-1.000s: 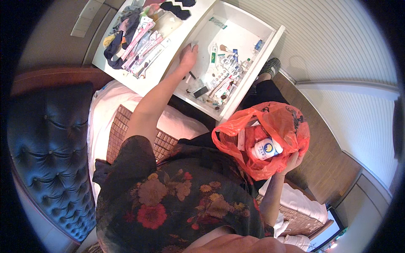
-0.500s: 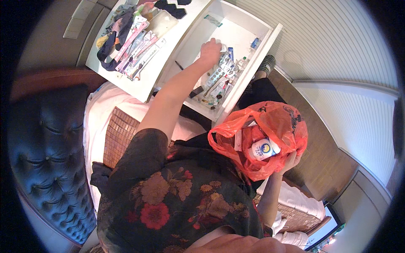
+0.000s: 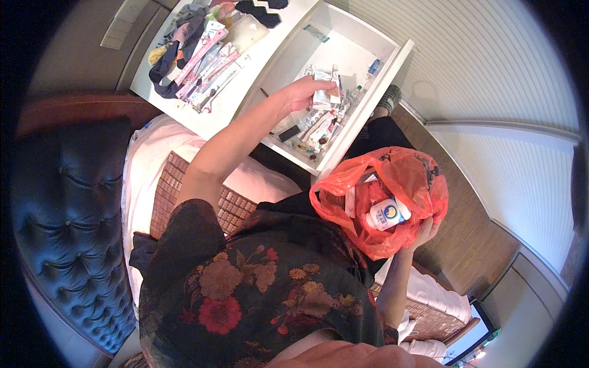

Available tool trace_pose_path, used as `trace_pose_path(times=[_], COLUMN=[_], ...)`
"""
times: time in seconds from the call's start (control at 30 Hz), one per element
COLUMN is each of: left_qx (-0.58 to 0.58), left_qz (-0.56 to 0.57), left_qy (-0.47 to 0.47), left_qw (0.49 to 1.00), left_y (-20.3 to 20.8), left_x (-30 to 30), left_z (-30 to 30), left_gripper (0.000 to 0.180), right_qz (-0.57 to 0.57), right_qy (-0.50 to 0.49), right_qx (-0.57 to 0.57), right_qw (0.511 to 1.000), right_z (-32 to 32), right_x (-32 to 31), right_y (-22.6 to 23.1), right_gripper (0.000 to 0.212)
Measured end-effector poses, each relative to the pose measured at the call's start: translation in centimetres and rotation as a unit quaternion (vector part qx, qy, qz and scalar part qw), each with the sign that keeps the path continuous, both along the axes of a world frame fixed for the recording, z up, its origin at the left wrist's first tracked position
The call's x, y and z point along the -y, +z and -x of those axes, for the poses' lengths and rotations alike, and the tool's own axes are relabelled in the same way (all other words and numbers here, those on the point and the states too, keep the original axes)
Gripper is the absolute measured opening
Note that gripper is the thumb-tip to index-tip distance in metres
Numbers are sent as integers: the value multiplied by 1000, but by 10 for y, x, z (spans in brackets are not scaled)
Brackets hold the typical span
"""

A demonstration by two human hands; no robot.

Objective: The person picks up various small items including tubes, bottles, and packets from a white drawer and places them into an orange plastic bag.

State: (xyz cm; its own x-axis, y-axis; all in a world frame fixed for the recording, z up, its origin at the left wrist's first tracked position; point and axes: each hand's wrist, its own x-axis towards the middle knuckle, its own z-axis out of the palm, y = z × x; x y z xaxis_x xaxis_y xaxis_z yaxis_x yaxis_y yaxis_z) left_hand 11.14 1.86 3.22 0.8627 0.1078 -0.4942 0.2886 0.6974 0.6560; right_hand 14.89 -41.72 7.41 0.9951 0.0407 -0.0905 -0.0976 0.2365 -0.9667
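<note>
Over the open drawer [image 3: 350,48], stretches left hand [image 3: 300,93] forward beside a cluttered worktop [image 3: 230,103], clamping a silvery packet [image 3: 324,97] between fingers; steadies red bag [image 3: 377,175] with right hand [image 3: 424,234], cannot tell whether clamped.

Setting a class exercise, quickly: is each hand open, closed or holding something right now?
Left hand: closed, holding a pale flat packet above the drawer.
Right hand: closed, holding the red bag.

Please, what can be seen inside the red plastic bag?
The red plastic bag, held by the right hand, shows a white bottle and a pale, narrow item near it. Whatever lies deeper is covered by the bottle and the bag's folds.
</note>
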Motion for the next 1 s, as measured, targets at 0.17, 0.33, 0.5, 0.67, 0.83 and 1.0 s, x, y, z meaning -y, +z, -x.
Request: trace_pose_path(times=[0.17,0.33,0.5,0.67,0.83,1.0], left_qx=[41,71,145,272,277,306], left_qz=[17,-55,-67,-370,-588,-773], left_qy=[21,23,-96,-224,-282,-187], left_qw=[999,996,982,860,706,523], left_y=[47,85,166,181,146,112], left_x=[23,44,90,174,214,227], left_z=[11,19,44,58,51,37], left_gripper=[26,18,12,20,22,38], right_qz=[11,-20,1,-90,-107,-154], right_qy=[7,-5,17,23,114,81], right_qx=[11,16,7,-34,-59,-23], right_qw=[1000,1000,1000,995,986,985], right_z=[-1,-1,-2,18,37,55], right_x=[1,-3,0,-5,-3,2], right_y=[1,1,7,43,144,204], right_gripper=[31,31,29,15,15,19])
